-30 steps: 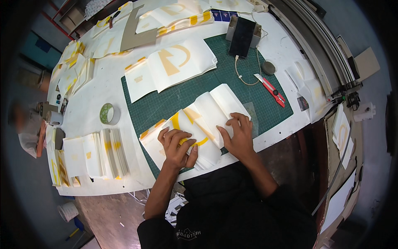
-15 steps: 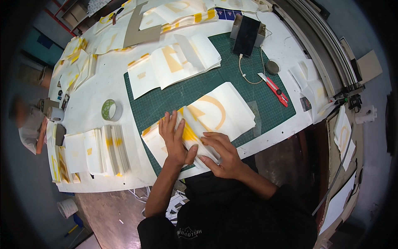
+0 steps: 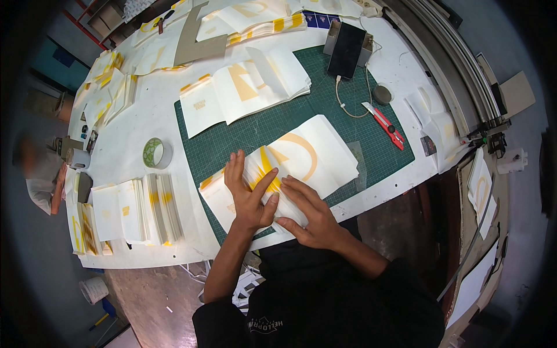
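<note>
Both the left hand and the right hand lie flat, fingers spread, gripping nothing, pressing a white folded paper sheet with yellow arc print on the green cutting mat. Uneven pressure could skew the crease, though the fold line itself seems hidden beneath the palms.

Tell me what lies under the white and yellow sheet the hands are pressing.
A green cutting mat shows around the folded sheet. The left hand and right hand cover its near end, hiding anything beneath.

Bright even overhead light; fisheye bending, dark vignetted rim.
</note>
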{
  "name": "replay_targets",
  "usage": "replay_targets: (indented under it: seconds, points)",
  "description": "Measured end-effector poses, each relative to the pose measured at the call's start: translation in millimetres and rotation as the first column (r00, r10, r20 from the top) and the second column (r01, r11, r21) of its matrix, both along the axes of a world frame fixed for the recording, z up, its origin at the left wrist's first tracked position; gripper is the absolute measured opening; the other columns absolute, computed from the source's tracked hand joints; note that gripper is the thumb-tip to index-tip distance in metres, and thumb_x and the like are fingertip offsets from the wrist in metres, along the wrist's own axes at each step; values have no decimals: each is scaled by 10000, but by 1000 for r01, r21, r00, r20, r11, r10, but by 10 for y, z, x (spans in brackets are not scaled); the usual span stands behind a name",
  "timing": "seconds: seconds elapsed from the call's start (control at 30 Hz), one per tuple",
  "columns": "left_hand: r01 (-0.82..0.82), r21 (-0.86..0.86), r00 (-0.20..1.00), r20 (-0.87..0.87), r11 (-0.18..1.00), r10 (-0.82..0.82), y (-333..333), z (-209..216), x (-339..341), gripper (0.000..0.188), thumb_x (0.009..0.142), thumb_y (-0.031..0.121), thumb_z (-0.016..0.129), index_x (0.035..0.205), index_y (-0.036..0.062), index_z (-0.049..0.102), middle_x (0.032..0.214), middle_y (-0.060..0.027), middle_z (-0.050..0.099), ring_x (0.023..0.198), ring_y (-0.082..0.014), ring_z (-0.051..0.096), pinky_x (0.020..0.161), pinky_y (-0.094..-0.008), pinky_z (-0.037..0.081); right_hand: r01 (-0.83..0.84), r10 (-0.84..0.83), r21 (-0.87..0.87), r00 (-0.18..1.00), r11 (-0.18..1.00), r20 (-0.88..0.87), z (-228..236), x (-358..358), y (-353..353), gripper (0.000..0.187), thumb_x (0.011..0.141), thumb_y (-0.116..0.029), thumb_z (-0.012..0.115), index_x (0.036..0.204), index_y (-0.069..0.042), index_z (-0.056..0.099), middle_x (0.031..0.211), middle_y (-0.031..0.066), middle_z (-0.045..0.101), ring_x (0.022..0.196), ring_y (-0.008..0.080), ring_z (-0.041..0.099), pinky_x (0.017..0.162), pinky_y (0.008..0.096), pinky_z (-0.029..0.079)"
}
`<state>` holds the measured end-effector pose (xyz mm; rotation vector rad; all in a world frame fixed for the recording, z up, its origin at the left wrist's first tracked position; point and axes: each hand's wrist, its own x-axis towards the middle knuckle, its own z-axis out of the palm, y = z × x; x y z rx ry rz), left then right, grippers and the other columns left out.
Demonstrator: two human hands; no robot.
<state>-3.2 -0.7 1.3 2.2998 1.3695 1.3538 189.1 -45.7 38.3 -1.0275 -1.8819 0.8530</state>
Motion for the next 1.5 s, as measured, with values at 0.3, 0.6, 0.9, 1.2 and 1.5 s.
replay_targets:
  seconds: [0.3, 0.6, 0.9, 1.2, 1.5]
  points:
    - [-63, -23, 997, 50, 998, 64, 8, -17, 14, 402, 871, 340, 646, 1149, 61, 727, 1560, -348, 329, 1482, -528, 240, 1192, -635, 167, -64, 58, 24, 980, 998, 192, -66, 15, -195, 692, 950, -325, 719, 1469, 49, 454, 1559, 311, 384, 1477, 480, 341, 1191, 629, 260]
    - [10, 25, 991, -136, 1000, -6, -29, 60, -14, 252, 852, 323, 635, 940, 117, 750, 1360, -173, 614, 1461, -423, 365, 1210, -622, 77, -95, 100, 59, 991, 994, -93, -69, 147, -262, 673, 868, -227, 804, 1417, 40, 521, 1424, 244, 565, 1355, 425, 516, 1163, 565, 350]
    - [-45, 9, 995, -88, 999, 45, -23, 45, 4, 245, 755, 272, 638, 903, 103, 736, 1209, -159, 669, 1363, -391, 461, 1196, -617, 123, 652, -685, 250, 588, 716, 430, -409, 879, 492, 440, 917, -245, 741, 1224, 59, 661, 1092, 180, 599, 1079, 342, 556, 938, 502, 386]
    - [-47, 5, 996, -78, 999, 47, -19, 50, 19, 257, 732, 254, 631, 903, 97, 741, 1210, -169, 669, 1356, -395, 461, 1192, -605, 131, 619, -736, 401, 603, 675, 306, -441, 827, 453, 303, 865, -185, 779, 1092, 2, 705, 1068, 133, 609, 1034, 294, 573, 924, 476, 373]
    - [-39, -4, 997, -65, 999, 39, -16, 50, 17, 263, 723, 248, 639, 909, 96, 746, 1210, -171, 670, 1348, -393, 460, 1185, -593, 140, 432, -593, 515, 781, 740, 196, -339, 616, 418, 163, 810, -28, 791, 905, -27, 659, 1043, 113, 661, 971, 296, 624, 857, 427, 434]
